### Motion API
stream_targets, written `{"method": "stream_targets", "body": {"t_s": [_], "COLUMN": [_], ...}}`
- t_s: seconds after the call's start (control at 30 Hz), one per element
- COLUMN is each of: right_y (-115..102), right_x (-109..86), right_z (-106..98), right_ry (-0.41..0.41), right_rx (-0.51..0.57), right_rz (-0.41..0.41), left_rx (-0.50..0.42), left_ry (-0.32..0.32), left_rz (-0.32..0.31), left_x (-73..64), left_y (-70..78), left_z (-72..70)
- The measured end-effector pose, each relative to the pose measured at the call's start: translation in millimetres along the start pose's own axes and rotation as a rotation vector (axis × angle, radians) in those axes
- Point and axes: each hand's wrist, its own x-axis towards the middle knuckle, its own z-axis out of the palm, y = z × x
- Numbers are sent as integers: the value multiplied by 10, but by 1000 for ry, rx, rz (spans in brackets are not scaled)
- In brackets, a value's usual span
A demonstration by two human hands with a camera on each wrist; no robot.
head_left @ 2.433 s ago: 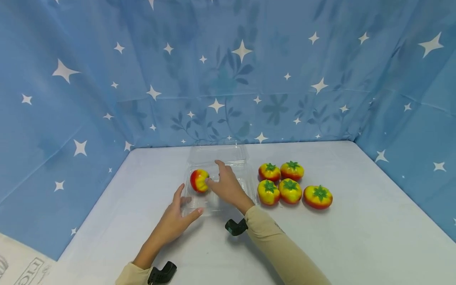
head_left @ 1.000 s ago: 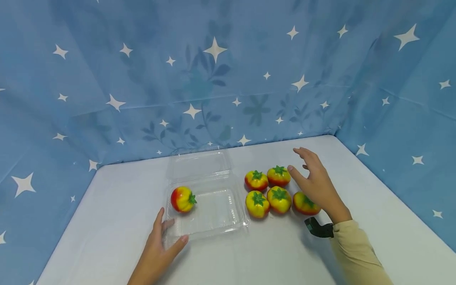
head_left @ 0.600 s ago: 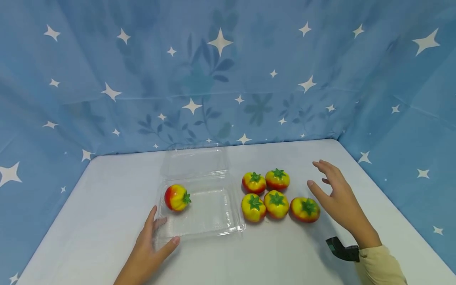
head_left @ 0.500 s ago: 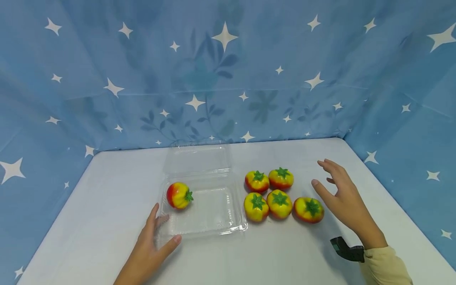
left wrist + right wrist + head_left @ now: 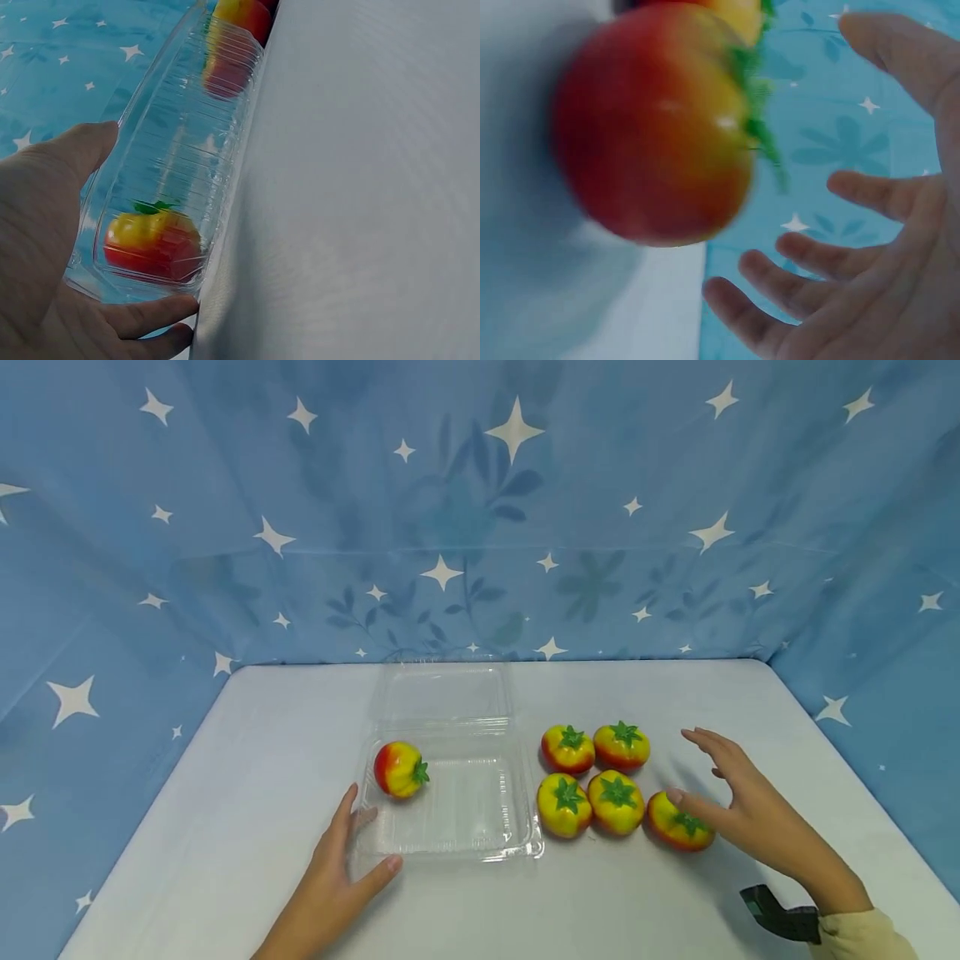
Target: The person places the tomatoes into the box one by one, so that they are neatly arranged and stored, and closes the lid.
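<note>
A toy tomato (image 5: 401, 769), red and yellow with a green leafy top, lies on its side at the left of an open clear plastic clamshell container (image 5: 465, 843). My left hand (image 5: 326, 881) rests at the container's front left corner, thumb on the near rim and fingers along the left side. My right hand (image 5: 761, 814) is spread beside the rightmost toy tomato (image 5: 678, 825), its thumb overlapping that tomato in the head view. In the right wrist view, this tomato (image 5: 652, 127) stands close in front of the open palm, with nothing gripped.
Several more toy tomatoes (image 5: 617, 802) stand close together between the container and the rightmost one. The container's lid (image 5: 446, 693) lies folded back toward the far edge of the white table (image 5: 300, 727). A blue star-patterned curtain (image 5: 360, 510) hangs behind.
My right hand has let go of the tomato in the container and moved right, then lowered beside the rightmost tomato. My left hand stays at the container's corner. The head view has shifted.
</note>
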Motion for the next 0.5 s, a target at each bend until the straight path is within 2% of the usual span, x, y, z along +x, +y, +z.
{"method": "stream_targets", "body": {"t_s": [0.1, 0.23, 0.5], "right_y": [38, 46, 35], "right_x": [-91, -145, -171], "right_z": [84, 188, 388], "right_ry": [-28, -18, -39], "right_rx": [-6, -30, -72], "right_rz": [-10, -50, -58], "left_rx": [6, 11, 13], "left_ry": [-2, 2, -28], "left_rz": [27, 37, -2], "left_x": [-4, -3, -4], "left_y": [4, -4, -45], "left_z": [-23, -40, -49]}}
